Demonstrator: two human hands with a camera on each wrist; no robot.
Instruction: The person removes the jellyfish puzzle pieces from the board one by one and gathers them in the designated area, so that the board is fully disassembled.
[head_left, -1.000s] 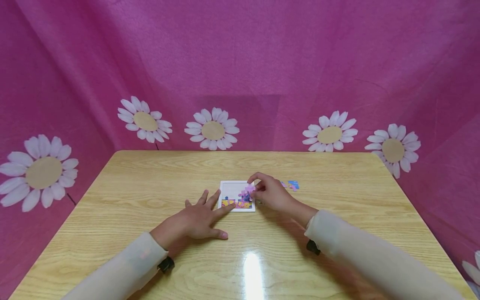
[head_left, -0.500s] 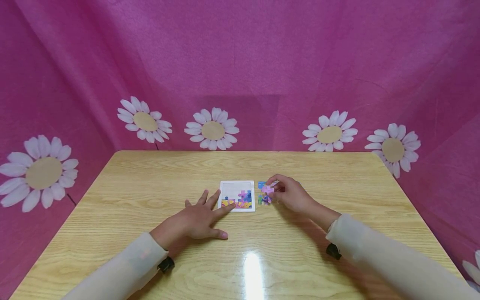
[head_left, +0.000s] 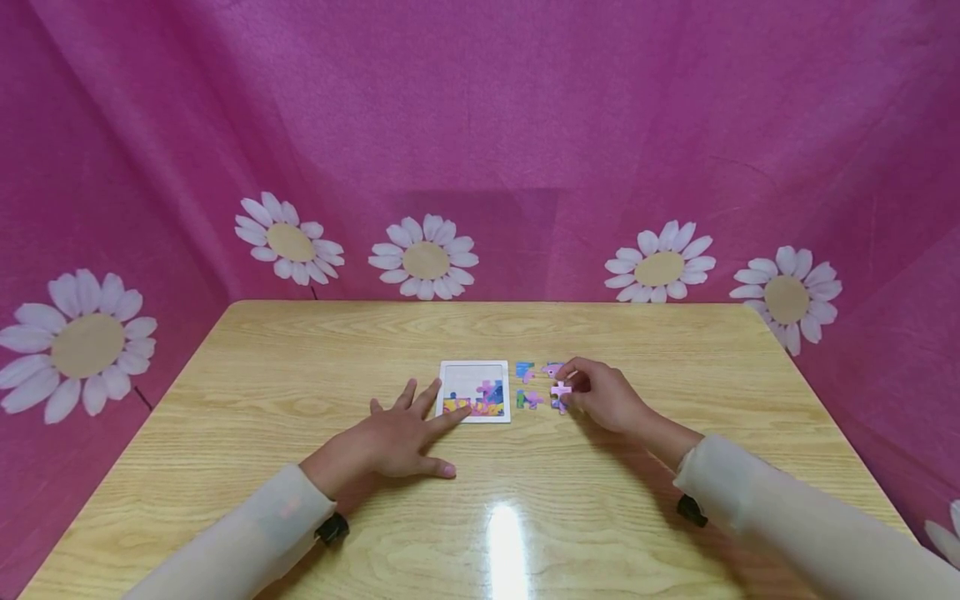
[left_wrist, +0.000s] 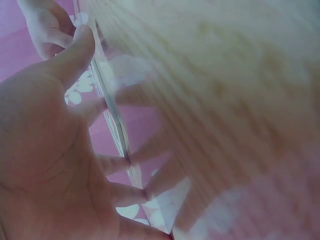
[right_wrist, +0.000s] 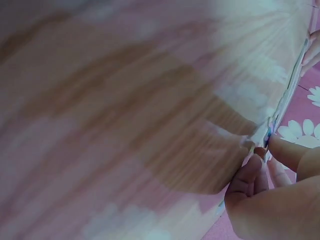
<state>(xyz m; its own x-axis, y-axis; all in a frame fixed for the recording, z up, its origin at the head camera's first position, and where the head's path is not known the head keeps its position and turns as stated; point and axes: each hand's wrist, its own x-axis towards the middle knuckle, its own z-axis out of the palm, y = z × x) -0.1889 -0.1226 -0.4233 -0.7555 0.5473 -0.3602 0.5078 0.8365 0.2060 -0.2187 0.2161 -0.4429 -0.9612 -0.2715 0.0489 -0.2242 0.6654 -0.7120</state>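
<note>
Your right hand [head_left: 611, 400]: pinching a pink puzzle piece [head_left: 560, 389] among loose pieces [head_left: 523, 367], right of the part-filled tray [head_left: 506, 396]. Your left hand [head_left: 397, 437]: fingers spread, touching the tray. Step, apparently: sorting pieces. Next move likely calls for matching one to a gap.

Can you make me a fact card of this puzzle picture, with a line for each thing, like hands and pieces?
Left hand: the left hand is spread out, fingers at the puzzle frame
Right hand: the right hand pinches a pink puzzle piece
Frame: white, with pieces along the bottom and lower right
Loose pieces: a blue-and-pink piece and a green-and-pink piece, right of the frame; others may be hidden
Table: a light wood table
Background: a pink curtain with white flowers
</note>
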